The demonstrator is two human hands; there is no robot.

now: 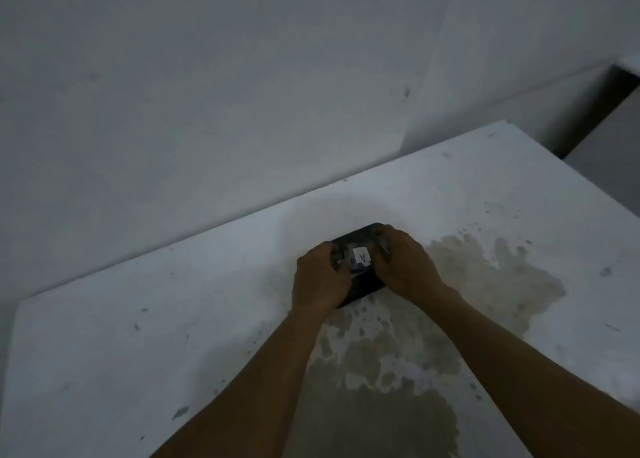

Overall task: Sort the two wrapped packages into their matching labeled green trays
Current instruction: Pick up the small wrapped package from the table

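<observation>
Package (360, 267), dark-wrapped, sits on the table (138, 284) between both hands. Left hand (320, 281) and right hand (403, 263) clamp its opposite ends; no trays visible.

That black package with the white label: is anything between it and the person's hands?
No. The left hand and right hand already grip the black package directly. No green tray is in view.

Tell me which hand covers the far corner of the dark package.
The right hand: its fingers curl over the dark package's far corner, beside the white label. The left hand grips the near-left side.
</observation>
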